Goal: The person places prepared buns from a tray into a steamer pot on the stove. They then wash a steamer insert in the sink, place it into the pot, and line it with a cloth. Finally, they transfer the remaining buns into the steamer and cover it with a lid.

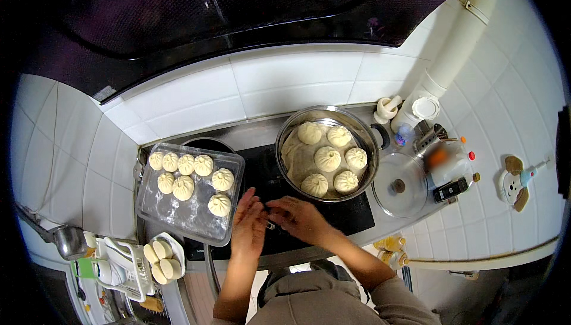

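My left hand [250, 223] is raised over the black cooktop [330, 218], beside the right edge of a clear plastic tray [178, 213]. My right hand [294, 218] is close to it, fingers bent towards the left one; whether anything small lies between them, I cannot tell. Several pleated, uncooked buns [183, 187] sit on the floured tray, mostly in its upper part. To the right stands a steel steamer pot [377, 164] lined with a pale cloth [292, 153], with several more pleated buns [328, 159] spaced out on it.
A glass lid [399, 200] lies right of the pot, near bottles [450, 189] and a utensil holder [428, 141]. A mortar with pestle [386, 110] stands behind. At lower left are a plate of smooth buns [169, 268] and a white dish rack [129, 271]. A dark range hood [250, 35] hangs above.
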